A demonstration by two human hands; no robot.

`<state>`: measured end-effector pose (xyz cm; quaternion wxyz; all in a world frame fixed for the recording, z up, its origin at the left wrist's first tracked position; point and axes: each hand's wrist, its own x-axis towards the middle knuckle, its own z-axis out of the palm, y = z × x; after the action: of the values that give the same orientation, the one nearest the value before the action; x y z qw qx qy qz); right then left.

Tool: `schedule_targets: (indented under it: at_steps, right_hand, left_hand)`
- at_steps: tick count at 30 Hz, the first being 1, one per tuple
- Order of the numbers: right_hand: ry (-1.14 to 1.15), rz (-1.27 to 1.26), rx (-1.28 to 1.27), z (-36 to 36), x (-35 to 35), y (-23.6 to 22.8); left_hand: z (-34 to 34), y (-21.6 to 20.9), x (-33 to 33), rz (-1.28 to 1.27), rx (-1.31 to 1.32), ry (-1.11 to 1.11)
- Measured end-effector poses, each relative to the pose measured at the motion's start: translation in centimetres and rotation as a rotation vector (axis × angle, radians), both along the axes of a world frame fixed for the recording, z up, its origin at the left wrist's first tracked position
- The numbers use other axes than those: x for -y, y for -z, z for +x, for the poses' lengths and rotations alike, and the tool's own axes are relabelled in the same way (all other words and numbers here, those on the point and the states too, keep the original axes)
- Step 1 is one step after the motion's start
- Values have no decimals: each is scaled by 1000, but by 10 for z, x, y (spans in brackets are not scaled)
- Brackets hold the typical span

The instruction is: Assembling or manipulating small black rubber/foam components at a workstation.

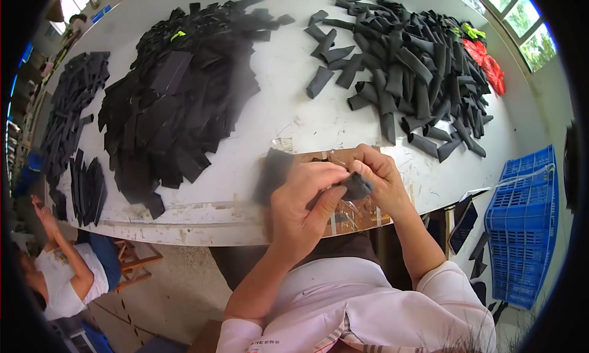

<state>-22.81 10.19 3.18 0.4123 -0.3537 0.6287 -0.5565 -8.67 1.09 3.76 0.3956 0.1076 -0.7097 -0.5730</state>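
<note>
The left hand (302,201) and right hand (381,176) pinched a black fabric piece (357,186) right of centre, likely light, soft and best held by its edges.

Pale pink short-sleeved shirt (399,310) above dark brown trousers (346,248).
Plaid trim (345,328) lines the front opening, between five and six o'clock; small dark lettering (265,342) sits near six. The right sleeve (451,285), toward four, ends near the elbow; left hand (300,196) and right hand (381,181) are bare.
</note>
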Motion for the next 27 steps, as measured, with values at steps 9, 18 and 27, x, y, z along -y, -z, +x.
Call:
schedule_targets:
  at_steps: [9,18,27]
  right_hand:
    - [-225,-177,-1186,10,3,-41]
    - [-233,-74,-1056,8,2,-8]
    - [-174,-233,-780,9,-4,30]
  left_hand:
    - [2,-12,-16,424,-277,-16]
    - [-4,9,-12,623,-220,123]
    - [-20,-18,-7,144,314,128]
